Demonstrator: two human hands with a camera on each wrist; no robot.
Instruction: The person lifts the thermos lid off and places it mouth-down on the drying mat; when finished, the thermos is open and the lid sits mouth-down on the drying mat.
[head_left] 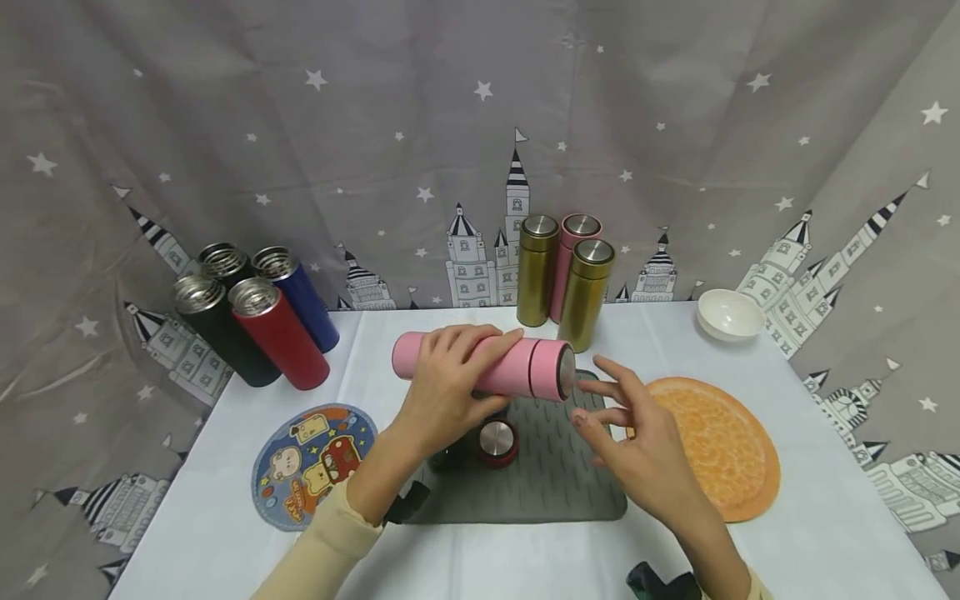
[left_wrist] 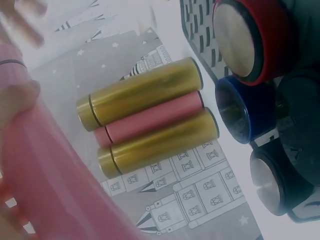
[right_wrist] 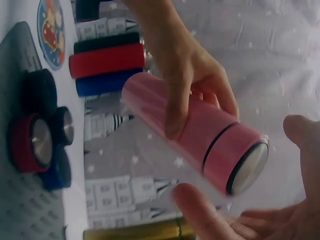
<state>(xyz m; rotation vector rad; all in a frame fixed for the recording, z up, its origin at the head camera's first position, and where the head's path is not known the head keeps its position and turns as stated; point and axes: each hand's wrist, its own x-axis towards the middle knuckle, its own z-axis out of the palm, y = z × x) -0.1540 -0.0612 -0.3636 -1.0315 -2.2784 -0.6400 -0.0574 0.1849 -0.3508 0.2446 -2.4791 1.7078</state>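
A pink thermos bottle (head_left: 506, 367) lies nearly level in the air over the grey mat (head_left: 555, 500), gripped round its body by my left hand (head_left: 442, 392). Its lid, with a silver top (right_wrist: 251, 168), is on and points to the right. Just beyond that end, my right hand (head_left: 648, 450) has its fingers spread and holds nothing; in the right wrist view a gap separates them from the lid. Below the bottle, a red lid (head_left: 498, 442) sits on the mat. The left wrist view shows a blue lid (left_wrist: 247, 110) and a black lid (left_wrist: 282, 180) close to it.
Lidless black, red (head_left: 281, 337) and blue (head_left: 306, 308) bottles stand at the left. Two gold bottles (head_left: 536, 275) and another pink one (head_left: 564, 267) stand at the back. A cartoon placemat (head_left: 273, 467), an orange round mat (head_left: 731, 450) and a white bowl (head_left: 729, 317) flank the middle.
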